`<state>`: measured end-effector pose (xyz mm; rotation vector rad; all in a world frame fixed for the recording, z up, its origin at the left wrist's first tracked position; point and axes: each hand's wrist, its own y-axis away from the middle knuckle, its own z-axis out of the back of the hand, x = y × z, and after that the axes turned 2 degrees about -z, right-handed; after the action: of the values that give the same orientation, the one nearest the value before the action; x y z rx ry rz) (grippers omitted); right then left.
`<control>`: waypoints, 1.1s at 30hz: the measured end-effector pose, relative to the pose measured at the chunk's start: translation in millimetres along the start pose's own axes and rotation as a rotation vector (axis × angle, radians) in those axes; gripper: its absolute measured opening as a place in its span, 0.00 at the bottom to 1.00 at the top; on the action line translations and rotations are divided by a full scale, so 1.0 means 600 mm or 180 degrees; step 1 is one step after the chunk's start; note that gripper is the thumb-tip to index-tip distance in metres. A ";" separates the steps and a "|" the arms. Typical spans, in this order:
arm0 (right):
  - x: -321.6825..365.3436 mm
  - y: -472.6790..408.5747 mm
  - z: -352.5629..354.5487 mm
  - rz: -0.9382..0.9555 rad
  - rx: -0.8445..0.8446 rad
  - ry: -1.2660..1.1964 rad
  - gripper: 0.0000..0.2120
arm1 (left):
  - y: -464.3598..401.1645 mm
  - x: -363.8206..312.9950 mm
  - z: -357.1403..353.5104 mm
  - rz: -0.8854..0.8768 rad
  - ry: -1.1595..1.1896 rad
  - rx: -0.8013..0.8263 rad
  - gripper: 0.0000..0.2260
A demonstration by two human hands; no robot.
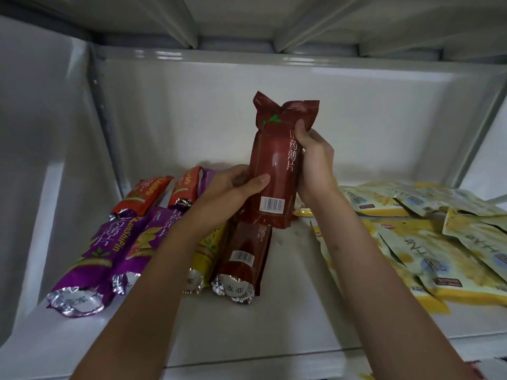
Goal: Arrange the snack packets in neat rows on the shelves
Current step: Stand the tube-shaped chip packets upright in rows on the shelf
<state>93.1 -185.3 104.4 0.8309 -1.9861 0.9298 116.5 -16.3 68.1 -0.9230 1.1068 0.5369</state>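
We hold a dark red packet [277,163] upright above the shelf [288,270], left hand [233,187] gripping its lower side, right hand [315,157] its upper side. Next, we judge, it goes down right of the brown packet [244,256], closing the near row.

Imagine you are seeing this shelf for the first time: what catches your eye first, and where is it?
The dark red packet stands out first, held upright mid-frame by the left hand and right hand above the white shelf. Next comes the row of purple packets lying at lower left, foil ends toward the camera. A loose, overlapping heap of yellow pouches fills the right side.
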 end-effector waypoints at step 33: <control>-0.025 -0.067 -0.038 0.0608 -0.0069 0.0207 0.28 | -0.118 0.004 0.033 0.0129 -0.0094 -0.0025 0.15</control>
<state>140.8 -183.9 114.2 0.5988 -2.0407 1.0285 182.0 -37.8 94.1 -0.8984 1.0994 0.5869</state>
